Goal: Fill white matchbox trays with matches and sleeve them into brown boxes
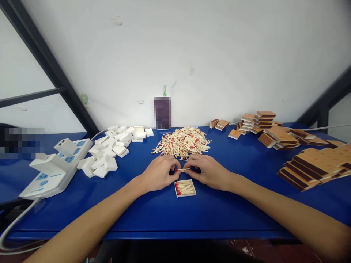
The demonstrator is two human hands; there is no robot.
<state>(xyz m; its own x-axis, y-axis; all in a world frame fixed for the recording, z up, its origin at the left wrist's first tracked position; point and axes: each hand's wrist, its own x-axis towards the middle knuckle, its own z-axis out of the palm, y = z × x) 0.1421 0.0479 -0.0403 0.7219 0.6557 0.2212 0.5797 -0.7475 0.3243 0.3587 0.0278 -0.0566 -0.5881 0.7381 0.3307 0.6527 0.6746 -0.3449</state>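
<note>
Between my two hands I hold matches (183,169) level, red heads to the left; how many I cannot tell. My left hand (161,171) pinches the head end, while the fingers of my right hand (210,171) close on the plain end. Just below them a white matchbox tray (185,196) lies on the table, partly filled with matches whose red heads point left. Right behind my hands rises a large loose pile of matches (185,141), heads pointing every way.
White empty matchbox trays (106,151) are heaped left of the pile. Brown matchbox sleeves (315,164) are stacked along the right side. A white power strip (60,171) with plugged-in adapters sits at the far left of the blue table (153,215). A wall stands behind.
</note>
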